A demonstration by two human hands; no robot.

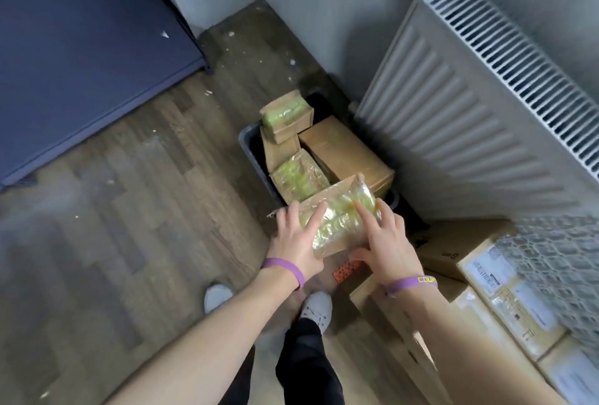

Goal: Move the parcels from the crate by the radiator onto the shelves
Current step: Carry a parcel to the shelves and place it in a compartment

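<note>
The radiator [453,119] stood to your right, the dark crate [251,145] tucked at its foot and holding several parcels [346,151]. You held one film-wrapped parcel [340,220] over the crate's near rim, left hand [296,239] and right hand [385,242] clamping opposite sides, probably to steady slippery wrap.

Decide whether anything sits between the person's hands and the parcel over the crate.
Nothing visible does. The left hand and right hand hold the parcel directly, one on each side, above the crate. The other boxes lie below it in the crate.
</note>
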